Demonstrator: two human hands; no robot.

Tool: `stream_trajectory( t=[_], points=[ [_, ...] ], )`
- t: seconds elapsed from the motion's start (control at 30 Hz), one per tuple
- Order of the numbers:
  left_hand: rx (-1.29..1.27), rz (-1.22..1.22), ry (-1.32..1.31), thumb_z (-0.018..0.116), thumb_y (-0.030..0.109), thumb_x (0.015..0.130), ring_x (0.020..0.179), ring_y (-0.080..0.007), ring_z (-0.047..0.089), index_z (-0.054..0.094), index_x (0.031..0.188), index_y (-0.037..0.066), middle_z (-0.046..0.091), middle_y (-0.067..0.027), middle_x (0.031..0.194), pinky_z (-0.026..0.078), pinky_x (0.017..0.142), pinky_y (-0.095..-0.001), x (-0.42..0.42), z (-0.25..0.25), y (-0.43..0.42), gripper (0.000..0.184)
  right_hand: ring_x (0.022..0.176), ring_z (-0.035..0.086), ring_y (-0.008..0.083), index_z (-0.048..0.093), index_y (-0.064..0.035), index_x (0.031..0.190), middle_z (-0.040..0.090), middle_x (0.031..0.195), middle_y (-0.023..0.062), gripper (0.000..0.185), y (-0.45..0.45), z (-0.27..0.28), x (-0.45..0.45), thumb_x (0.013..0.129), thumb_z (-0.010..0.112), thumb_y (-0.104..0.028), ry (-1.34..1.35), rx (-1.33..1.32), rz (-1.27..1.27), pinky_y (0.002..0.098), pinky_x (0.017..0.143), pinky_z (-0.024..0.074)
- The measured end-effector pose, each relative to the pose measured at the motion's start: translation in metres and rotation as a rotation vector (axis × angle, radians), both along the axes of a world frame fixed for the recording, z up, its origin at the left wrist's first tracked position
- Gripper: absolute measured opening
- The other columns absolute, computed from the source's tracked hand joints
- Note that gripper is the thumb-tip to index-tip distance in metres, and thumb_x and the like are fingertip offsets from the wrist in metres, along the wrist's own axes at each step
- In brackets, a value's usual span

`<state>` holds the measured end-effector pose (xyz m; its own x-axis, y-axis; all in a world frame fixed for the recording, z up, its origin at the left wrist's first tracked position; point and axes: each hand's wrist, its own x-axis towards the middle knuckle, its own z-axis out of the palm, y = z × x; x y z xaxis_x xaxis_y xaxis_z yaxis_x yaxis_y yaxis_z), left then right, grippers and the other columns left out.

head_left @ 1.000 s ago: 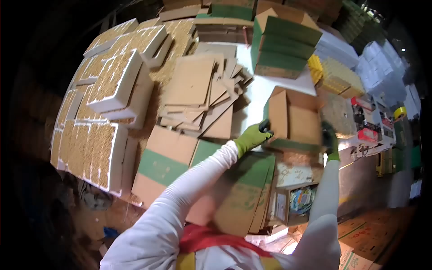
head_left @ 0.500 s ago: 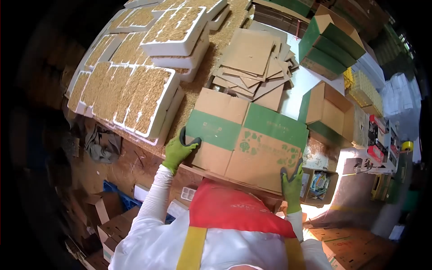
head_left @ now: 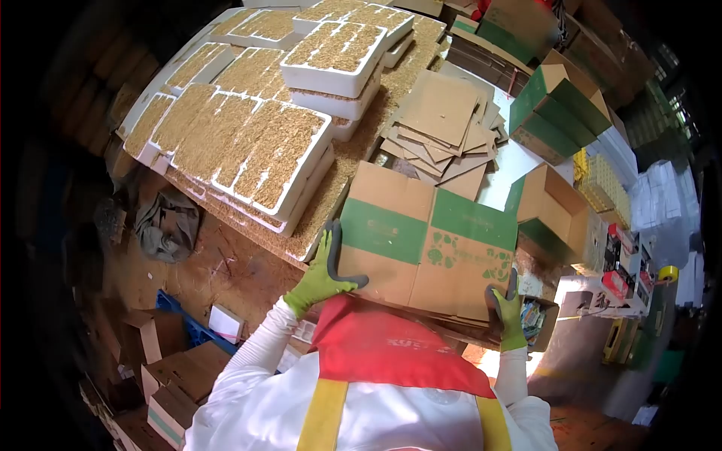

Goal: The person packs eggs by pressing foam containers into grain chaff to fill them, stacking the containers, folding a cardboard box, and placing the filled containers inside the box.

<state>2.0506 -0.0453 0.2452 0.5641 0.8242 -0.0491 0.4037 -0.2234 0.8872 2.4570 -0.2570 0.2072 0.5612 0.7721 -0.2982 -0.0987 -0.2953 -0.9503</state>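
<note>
In front of my body lies a flattened cardboard box, brown with a green band and printed green marks, on top of other flat layers that show at its lower edge. My left hand, in a green and grey work glove, is at its lower left corner. The fingers stretch up along the left side and the thumb spreads toward the right. At the right side is my gloved right hand, with fingers pointing up and thumb apart beside the cardboard edge. The undersides of both hands are hidden.
White foam trays filled with brown grainy material stand stacked at the left. Behind the flattened box lies a pile of cardboard sheets. Open green-and-brown cartons stand at the right. A blue object is on the floor.
My left hand has shifted to the box's lower left corner and its fingers are spread wider. My right hand stays by the right edge. The view has shifted, showing more of the far side.
</note>
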Motion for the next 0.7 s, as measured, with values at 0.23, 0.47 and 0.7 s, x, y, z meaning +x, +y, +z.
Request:
stream_trajectory(
  t=[0.23,0.47,0.7],
  points=[
    [0.559,-0.661,0.418,0.078,0.033,0.073,0.137,-0.0409,0.033,0.046,0.140,0.012,0.033,-0.0187,0.151,0.027,0.113,-0.0506,-0.008,0.128,0.005,0.078,0.118,0.051,0.0193,0.048,-0.0026,0.135,0.055,0.129,0.0116,0.057,0.014,0.116,0.041,0.083,0.070,-0.010,-0.059,-0.090,0.125,0.0344,0.098,0.0424],
    [0.752,-0.401,0.587,0.077,0.029,0.072,0.081,-0.0210,0.067,0.067,0.115,0.010,0.071,-0.0072,0.089,0.051,0.077,-0.0364,0.048,0.221,0.112,0.048,0.093,0.061,0.0312,0.056,-0.0054,0.121,0.063,0.109,0.0112,0.053,0.146,0.243,-0.037,0.078,0.074,-0.029,-1.495,0.349,0.761,0.0444,0.071,0.0466],
    [1.181,-0.089,0.172,0.074,0.029,0.067,0.126,-0.0394,0.044,0.048,0.132,0.001,0.048,-0.0187,0.133,0.030,0.111,-0.0518,0.114,0.178,0.022,0.075,0.112,0.056,0.0307,0.056,-0.0059,0.127,0.056,0.125,0.0175,0.056,0.250,0.245,0.033,0.085,0.067,-0.041,-0.706,0.020,1.006,0.0367,0.093,0.0441]
  ],
)
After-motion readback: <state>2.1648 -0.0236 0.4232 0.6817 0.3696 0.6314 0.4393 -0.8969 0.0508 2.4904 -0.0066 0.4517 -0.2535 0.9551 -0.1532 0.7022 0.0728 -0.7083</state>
